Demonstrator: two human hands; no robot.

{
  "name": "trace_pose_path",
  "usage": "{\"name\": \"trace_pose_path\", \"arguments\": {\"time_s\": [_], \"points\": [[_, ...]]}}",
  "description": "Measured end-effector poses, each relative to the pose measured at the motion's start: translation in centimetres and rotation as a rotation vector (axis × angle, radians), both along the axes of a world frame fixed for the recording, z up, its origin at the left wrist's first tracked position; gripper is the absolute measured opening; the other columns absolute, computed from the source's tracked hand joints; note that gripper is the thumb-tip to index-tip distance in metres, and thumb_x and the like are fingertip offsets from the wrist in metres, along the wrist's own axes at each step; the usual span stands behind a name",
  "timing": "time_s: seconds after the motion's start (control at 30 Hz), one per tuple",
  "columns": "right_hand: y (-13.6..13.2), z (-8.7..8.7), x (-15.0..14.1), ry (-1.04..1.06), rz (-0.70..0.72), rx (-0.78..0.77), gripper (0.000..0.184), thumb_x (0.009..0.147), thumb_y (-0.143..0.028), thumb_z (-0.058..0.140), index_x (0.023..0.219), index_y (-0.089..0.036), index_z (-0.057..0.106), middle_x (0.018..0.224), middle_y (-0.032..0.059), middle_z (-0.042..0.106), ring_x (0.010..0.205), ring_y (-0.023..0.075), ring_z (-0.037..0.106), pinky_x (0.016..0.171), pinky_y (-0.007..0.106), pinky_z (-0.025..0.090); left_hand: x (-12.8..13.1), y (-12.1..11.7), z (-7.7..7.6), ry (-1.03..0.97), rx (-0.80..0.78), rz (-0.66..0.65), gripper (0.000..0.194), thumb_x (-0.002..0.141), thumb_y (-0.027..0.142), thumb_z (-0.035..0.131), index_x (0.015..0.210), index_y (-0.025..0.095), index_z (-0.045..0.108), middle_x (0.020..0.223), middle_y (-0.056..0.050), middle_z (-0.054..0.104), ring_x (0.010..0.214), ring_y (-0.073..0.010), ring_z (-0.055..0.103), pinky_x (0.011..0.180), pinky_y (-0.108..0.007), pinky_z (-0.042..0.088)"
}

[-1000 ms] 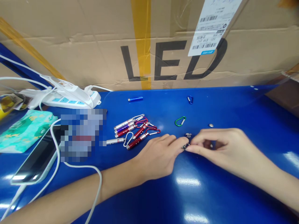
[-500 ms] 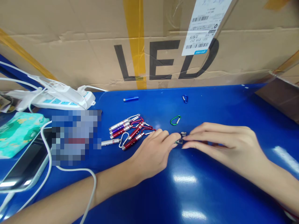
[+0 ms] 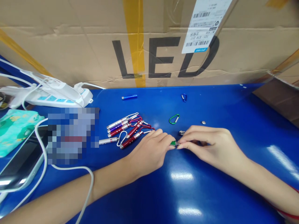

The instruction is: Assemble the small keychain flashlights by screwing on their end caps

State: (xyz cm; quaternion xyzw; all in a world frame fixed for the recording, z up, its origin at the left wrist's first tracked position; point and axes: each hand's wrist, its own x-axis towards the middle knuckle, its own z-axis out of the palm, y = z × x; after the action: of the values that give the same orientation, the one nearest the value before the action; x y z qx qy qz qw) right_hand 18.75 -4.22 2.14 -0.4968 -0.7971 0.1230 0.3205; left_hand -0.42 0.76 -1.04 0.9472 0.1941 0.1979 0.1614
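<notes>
- From my end, the green piece (image 3: 173, 143) sits right between the hands, poking out of the left hand (image 3: 151, 147) toward the right hand (image 3: 209, 140).
- Its long axis seems to run sideways from one hand to the other; the left is nearer, fingers wrapped over most of it.
- My left grips it; on my right, thumb and forefinger pinch a small silvery tip (image 3: 177, 144) at its exposed end. Whether the two are joined, I can't tell.
- It looks smooth and bright green where it shows; the fist hides the rest.
- Just beyond the right fingertips, on the blue desk (image 3: 144, 199), lies a dark-and-silver part (image 3: 181, 133).
- Farther ahead is a green carabiner (image 3: 174, 119); red, purple and silver pen lights (image 3: 130, 140) lie ahead-left of my left hand.
</notes>
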Motion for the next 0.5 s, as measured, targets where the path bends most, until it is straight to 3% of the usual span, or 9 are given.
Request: {"name": "trace_pose_path", "arguments": {"time_s": [0.27,0.5], "points": [[0.1,0.1,-1.1,0.150,-0.077,-0.209,0.017,0.075,-0.023,0.066,0.060,-0.019,0.069,0.055,-0.0006,0.062,0.044,0.0074,0.048,0.039,0.019,0.035,-0.1,-0.1,0.1,-0.007,0.108,-0.012,0.016,0.089,0.003,0.038,0.084,0.015,0.048,0.073,-0.002,0.051,0.069,-0.0190,0.041,0.060,-0.031,0.031],[0.0,-0.1,-1.3,0.284,-0.197,-0.519,0.023,0.070,-0.032,0.067,0.052,-0.019,0.065,0.047,-0.0030,0.052,0.040,0.0062,0.036,0.038,0.021,0.030,-0.1,-0.2,0.2,0.026,0.130,-0.025,0.017,0.089,0.002,0.038,0.084,0.015,0.047,0.072,-0.001,0.050,0.069,-0.0190,0.041,0.060,-0.031,0.030]]}}
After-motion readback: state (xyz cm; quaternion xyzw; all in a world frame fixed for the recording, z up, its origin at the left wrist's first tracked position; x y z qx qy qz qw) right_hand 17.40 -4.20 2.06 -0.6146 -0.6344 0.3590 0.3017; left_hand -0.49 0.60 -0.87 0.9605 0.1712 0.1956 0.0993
